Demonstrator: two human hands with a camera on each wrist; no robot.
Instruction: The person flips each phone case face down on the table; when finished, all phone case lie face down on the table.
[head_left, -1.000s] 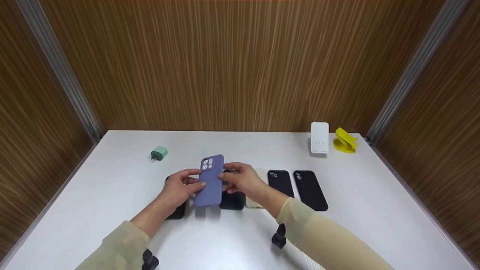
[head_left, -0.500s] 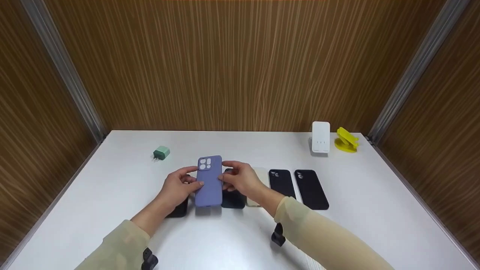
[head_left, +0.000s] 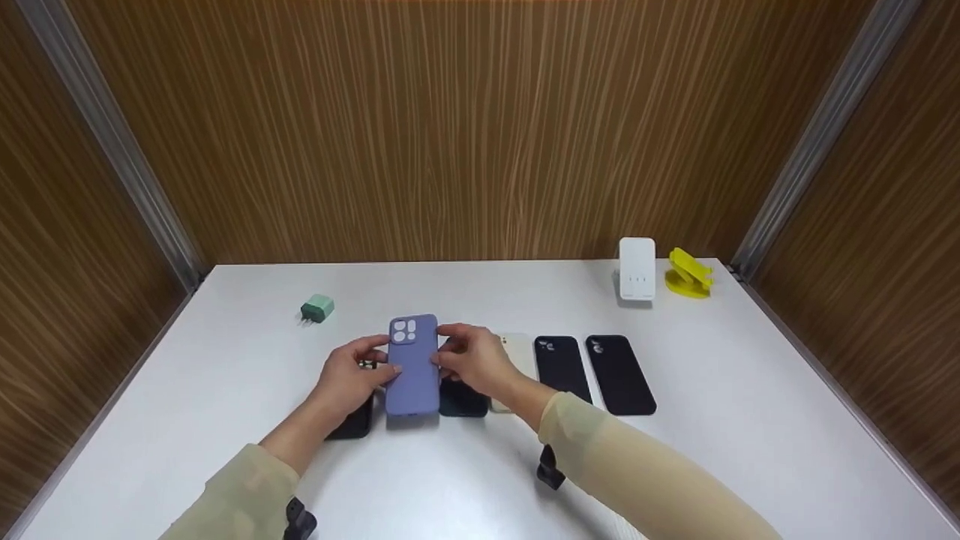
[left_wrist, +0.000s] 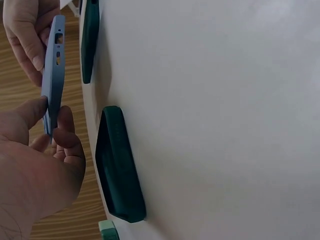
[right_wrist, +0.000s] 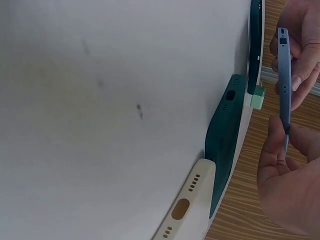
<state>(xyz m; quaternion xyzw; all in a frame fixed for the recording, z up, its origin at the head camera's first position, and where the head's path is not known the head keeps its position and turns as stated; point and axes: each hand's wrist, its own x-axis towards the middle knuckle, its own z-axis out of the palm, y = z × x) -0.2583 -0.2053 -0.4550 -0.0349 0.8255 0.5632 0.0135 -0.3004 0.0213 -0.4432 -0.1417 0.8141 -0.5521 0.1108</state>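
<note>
A purple phone case (head_left: 412,367) with camera cutouts at its top is held up above the white table, its back facing the head camera. My left hand (head_left: 350,380) pinches its left edge between thumb and fingers. On the opposite edge, my right hand (head_left: 480,361) pinches it the same way. In both wrist views the case shows edge-on, with port holes along its bottom end. A dark phone case (head_left: 352,421) lies partly hidden under my left hand. Below my right hand lies another dark case (head_left: 463,401), which looks dark green in the right wrist view.
To the right of my right hand lie a cream case (head_left: 519,351) and two black cases (head_left: 561,367), all in a row. A green plug charger (head_left: 317,308) sits at the back left. At the back right stand a white slotted block (head_left: 637,268) and a yellow folding stand (head_left: 688,274).
The purple case has turned from a slight tilt to nearly straight and shifted a little left, both hands moving along with it. The other cases lie where they were.
</note>
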